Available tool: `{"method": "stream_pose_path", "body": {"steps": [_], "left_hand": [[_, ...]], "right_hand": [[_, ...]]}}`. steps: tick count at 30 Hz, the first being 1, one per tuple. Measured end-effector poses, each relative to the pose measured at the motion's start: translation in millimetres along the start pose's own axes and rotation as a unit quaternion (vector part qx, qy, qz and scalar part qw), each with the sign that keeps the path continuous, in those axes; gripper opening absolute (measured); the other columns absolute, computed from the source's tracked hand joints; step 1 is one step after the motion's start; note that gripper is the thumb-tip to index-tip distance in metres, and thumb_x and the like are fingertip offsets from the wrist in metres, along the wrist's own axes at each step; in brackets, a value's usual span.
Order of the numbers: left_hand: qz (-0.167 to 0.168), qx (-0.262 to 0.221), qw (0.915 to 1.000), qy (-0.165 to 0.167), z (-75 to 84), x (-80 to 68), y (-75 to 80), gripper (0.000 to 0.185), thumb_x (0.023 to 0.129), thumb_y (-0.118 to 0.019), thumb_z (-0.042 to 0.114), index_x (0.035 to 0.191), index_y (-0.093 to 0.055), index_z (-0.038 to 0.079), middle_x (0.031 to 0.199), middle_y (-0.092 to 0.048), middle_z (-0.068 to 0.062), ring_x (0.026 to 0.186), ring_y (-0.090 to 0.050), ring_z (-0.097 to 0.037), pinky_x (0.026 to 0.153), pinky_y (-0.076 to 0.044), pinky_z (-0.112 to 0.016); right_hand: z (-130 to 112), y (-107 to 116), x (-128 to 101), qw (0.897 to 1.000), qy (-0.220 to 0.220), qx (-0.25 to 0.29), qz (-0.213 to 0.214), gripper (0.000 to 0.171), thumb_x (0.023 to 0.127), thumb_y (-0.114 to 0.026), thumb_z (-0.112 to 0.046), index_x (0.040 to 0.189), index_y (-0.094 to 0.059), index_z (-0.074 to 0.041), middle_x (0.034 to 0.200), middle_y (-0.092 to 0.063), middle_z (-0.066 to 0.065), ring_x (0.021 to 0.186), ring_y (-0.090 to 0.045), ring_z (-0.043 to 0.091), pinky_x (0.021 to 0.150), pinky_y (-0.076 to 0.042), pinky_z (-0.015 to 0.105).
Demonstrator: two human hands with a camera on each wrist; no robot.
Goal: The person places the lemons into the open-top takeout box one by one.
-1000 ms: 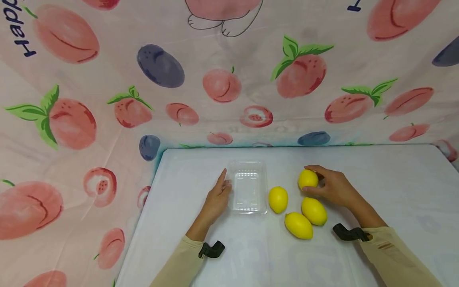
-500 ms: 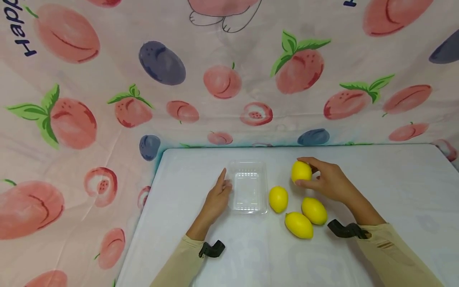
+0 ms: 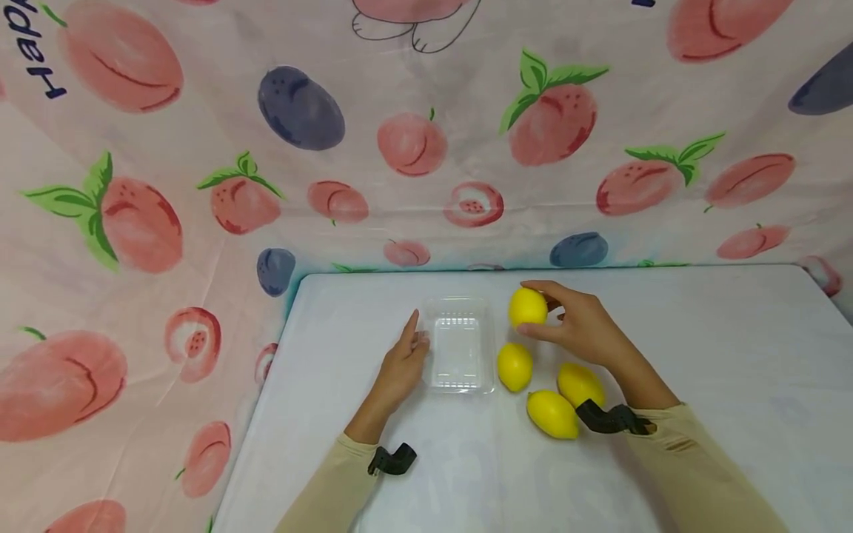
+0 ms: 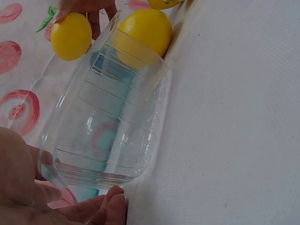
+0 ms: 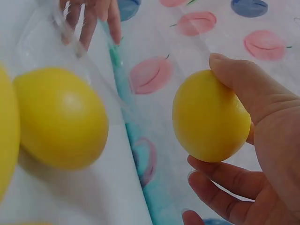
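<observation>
- Backdrop is a big fruit-print cloth (image 3: 200, 148) hung behind and to the left of a white table (image 3: 666, 333)
- On the table, a clear plastic tray (image 3: 460, 352) sits open side up, long axis running away from the person, nothing in it
- Left hand (image 3: 400, 366) rests flat against the tray's left wall, fingers straight and touching it — not curled round anything
- Right hand (image 3: 580, 326) is clamped round one lemon (image 3: 528, 307), thumb under and fingers over, held up off the table
- That lemon hangs just right of the tray's far right corner — so the tray lies left and slightly nearer from the right hand, and this hand is the one close to the fruit
- Right wrist view shows the lemon's long axis about upright in the grip
- Three more lemons (image 3: 514, 366) lie on the table between tray and right forearm, the nearest just beside the tray's right wall
</observation>
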State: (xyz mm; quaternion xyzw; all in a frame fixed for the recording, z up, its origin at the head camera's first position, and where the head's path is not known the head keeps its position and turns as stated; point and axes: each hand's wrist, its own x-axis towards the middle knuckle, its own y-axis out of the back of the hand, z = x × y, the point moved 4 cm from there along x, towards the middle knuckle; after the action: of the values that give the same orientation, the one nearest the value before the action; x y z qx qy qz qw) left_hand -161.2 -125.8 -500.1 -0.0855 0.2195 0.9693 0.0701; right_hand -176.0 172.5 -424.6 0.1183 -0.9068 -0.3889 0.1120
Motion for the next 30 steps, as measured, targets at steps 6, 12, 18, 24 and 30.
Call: {"method": "stream_pose_path", "body": {"steps": [6,12,18,24,30], "left_hand": [[0.004,0.002,1.0000,0.003,0.0,1.8,0.0,0.061,0.108,-0.044,0.032,0.165,-0.020,0.031,0.157,-0.046,-0.016,0.146,-0.042,-0.033,0.119,-0.035,-0.055],[0.002,0.002,1.0000,0.005,-0.2,1.0,-0.1,0.061,0.108,-0.045,0.032,0.165,-0.020,0.031,0.156,-0.047,-0.016,0.145,-0.043,-0.033,0.118,-0.036,-0.054],[0.005,0.009,1.0000,0.000,2.8,3.1,2.4,0.061,0.108,-0.045,0.031,0.164,-0.021,0.030,0.155,-0.049,-0.015,0.144,-0.045,-0.034,0.118,-0.036,-0.055],[0.002,0.015,0.9999,0.004,1.7,8.0,3.5,0.061,0.108,-0.045,0.032,0.165,-0.020,0.031,0.154,-0.050,-0.014,0.142,-0.048,-0.034,0.118,-0.036,-0.056],[-0.004,0.013,0.9999,0.004,0.2,11.2,3.6,0.061,0.108,-0.045,0.033,0.164,-0.020,0.033,0.154,-0.051,-0.011,0.140,-0.050,-0.031,0.118,-0.037,-0.055]], "right_hand": [[-17.0,-9.4,11.2,1.000,-0.001,0.022,-0.001,0.076,0.084,-0.080,-0.052,0.149,-0.052,-0.024,0.116,-0.066,0.003,0.106,-0.059,0.025,0.087,-0.053,0.044],[-32.8,-17.5,21.1,0.999,0.004,0.031,-0.006,0.076,0.084,-0.080,-0.052,0.149,-0.052,-0.024,0.122,-0.067,0.002,0.108,-0.059,0.026,0.086,-0.051,0.040],[-43.2,-27.0,31.5,0.999,0.013,0.030,-0.004,0.077,0.083,-0.081,-0.053,0.148,-0.053,-0.022,0.124,-0.068,0.002,0.110,-0.058,0.025,0.087,-0.051,0.040],[-47.3,-39.9,40.8,1.000,-0.009,0.024,-0.011,0.076,0.082,-0.082,-0.053,0.147,-0.054,-0.027,0.124,-0.068,0.002,0.112,-0.056,0.029,0.087,-0.049,0.042],[-49.0,-55.4,49.9,1.000,-0.018,0.011,-0.009,0.075,0.081,-0.082,-0.055,0.147,-0.056,-0.029,0.125,-0.068,0.001,0.114,-0.053,0.032,0.087,-0.047,0.046]]}}
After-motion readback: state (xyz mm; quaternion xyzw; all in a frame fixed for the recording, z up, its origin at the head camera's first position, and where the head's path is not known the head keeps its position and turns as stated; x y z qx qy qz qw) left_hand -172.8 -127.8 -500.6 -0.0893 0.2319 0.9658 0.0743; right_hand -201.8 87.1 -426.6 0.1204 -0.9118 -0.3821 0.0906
